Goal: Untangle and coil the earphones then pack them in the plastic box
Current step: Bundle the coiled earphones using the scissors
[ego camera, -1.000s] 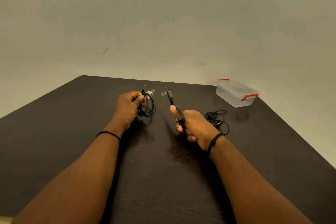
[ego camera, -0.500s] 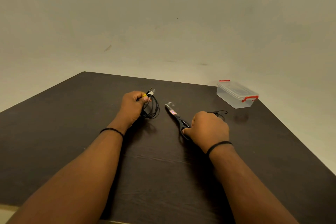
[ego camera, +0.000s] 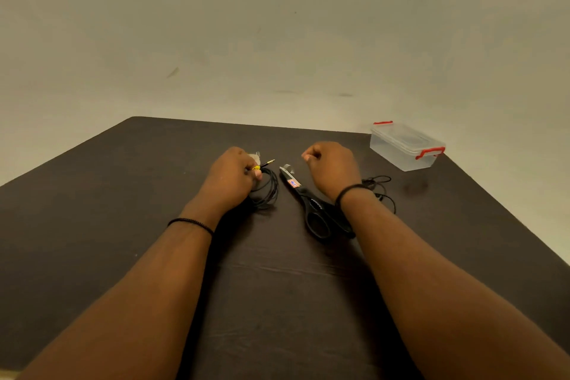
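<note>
Left to right on the dark table point(ego camera: 92, 210): our left hand point(ego camera: 229, 177) grips a coiled black earphone point(ego camera: 267, 190), fingers curled round the bundle. The coil's loops hang out to the right of the fist and rest on the table. The jack point(ego camera: 267, 162) pokes out to the right past the thumb, with a yellow bit just behind it. There's something pale and clear at the fingertips; we can't tell what it is.

Just right of the coil, black scissors point(ego camera: 311, 210) lie flat, blades closed, tip pointing far-left, handles toward us. A small clear scrap point(ego camera: 287, 167) sits at the tip.

Our right hand point(ego camera: 331, 165) hovers above the scissors, fingers curled into a loose fist, holding nothing, not touching them.

Behind that wrist, a second earphone tangle point(ego camera: 381, 190) lies loose on the table.

Far right, near the table corner: the plastic box point(ego camera: 405, 146), clear, lid on, red clips, well apart from both earphones.
</note>
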